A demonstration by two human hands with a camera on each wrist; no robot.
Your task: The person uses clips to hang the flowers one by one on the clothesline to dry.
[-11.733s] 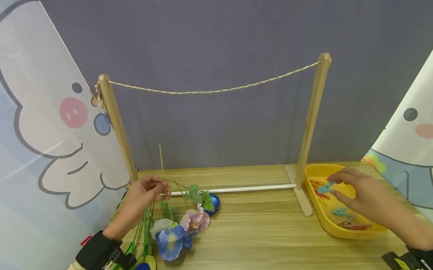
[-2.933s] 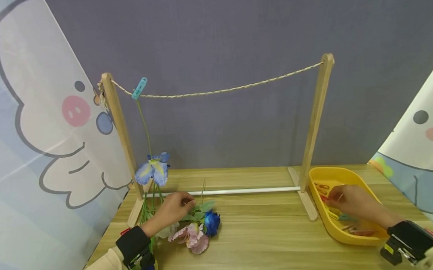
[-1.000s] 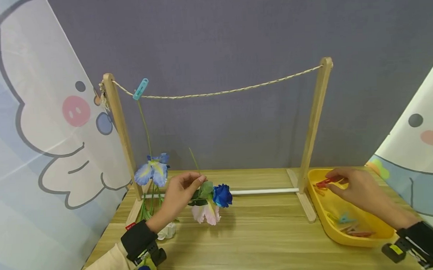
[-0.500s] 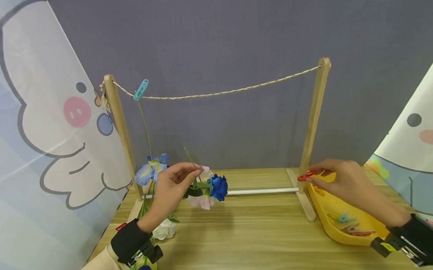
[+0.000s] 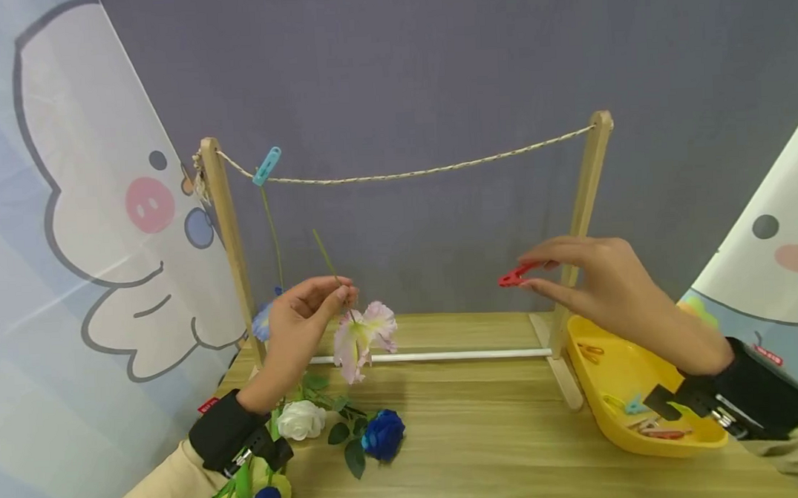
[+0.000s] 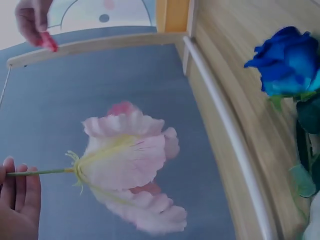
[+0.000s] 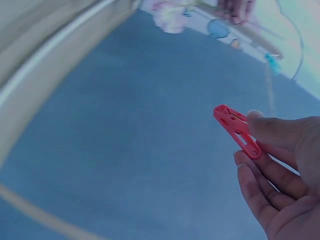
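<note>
In the head view my left hand [image 5: 302, 320] pinches the green stem of a pink artificial iris [image 5: 359, 340], whose bloom hangs downward below the fingers. The left wrist view shows the pale ruffled petals [image 6: 125, 155] close up. My right hand [image 5: 601, 292] holds a red clothespin [image 5: 515, 275] between thumb and fingers, in front of the right post; its jaws point left. Above and between the hands a rope [image 5: 396, 177] sags from post to post. A light blue clothespin [image 5: 267, 165] fastens a blue iris [image 5: 261, 323] to its left end, the bloom partly hidden by my left hand.
A blue rose [image 5: 383, 435] and a white rose [image 5: 302, 420] lie on the wooden table, with more flowers at the lower left. A yellow tray [image 5: 618, 373] with several clothespins stands at the right. A white rod [image 5: 457, 356] joins the wooden posts low down.
The right hand took the red clothespin from the tray and moved up and left. The left hand raised the pink iris; the blue rose came away and now lies on the table.
</note>
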